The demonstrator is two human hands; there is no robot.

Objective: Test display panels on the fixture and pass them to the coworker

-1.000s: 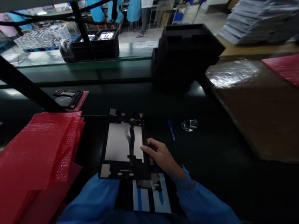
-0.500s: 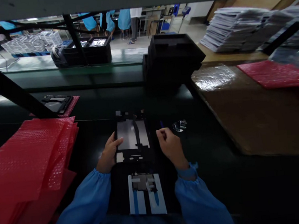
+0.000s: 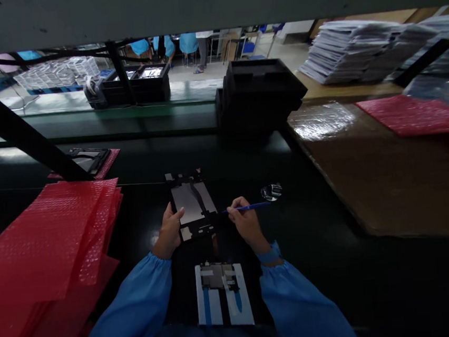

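Observation:
My left hand (image 3: 169, 231) is closed on the left edge of a tablet display panel (image 3: 188, 199), its thumb on the front. The panel has a black frame, a grey middle and a dark ribbon cable (image 3: 197, 196) running down it; its top leans left. My right hand (image 3: 247, 222) pinches a thin blue stick-shaped tool (image 3: 258, 205). The tool lies nearly level, its dark tip at the panel's lower right edge; whether they touch I cannot tell. Nearer to me lies an opened tablet body (image 3: 223, 301) with white batteries, blue strips and a circuit board (image 3: 218, 276).
Red bubble bags (image 3: 56, 232) are piled at left, near another panel (image 3: 90, 159) beyond a black post. A shiny round object (image 3: 272, 191) lies right of the tool. Black trays (image 3: 262, 90) stand behind, and a brown board (image 3: 393, 184) at right. People in blue sit far back.
The display panel has turned, its top tipping left. My right hand has moved slightly left, and the blue tool has swung from upright to nearly level, its tip now at the panel's edge.

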